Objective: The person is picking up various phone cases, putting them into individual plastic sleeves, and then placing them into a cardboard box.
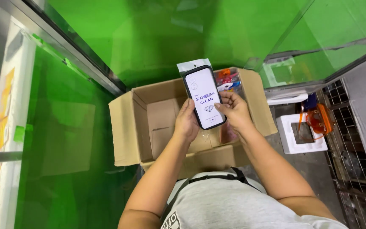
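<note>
A packaged phone case (204, 98) — dark-rimmed, in a clear sleeve with a white printed card and a white hang tab at the top — is held upright, tilted slightly left, directly above an open cardboard box (126, 127). The box sits on the floor with its flaps folded outward; most of its brown bottom shows bare, and at its far right corner lie more packets (227, 78) in clear sleeves with orange, red and blue showing. A few further clear packets lie in the box under the hands, too blurred to tell apart.

To the right of the box stands a white foam block (286, 140) with a square cut-out, and beside it an orange-rimmed object (320, 118), against a metal wire grid (352, 144). Green panels close in on the left and behind.

The left hand (186, 121) grips the case's lower left edge, fingers curled behind it. The right hand (234, 110) grasps the right edge — thumb laid on the front, fingers wrapped around the back.
</note>
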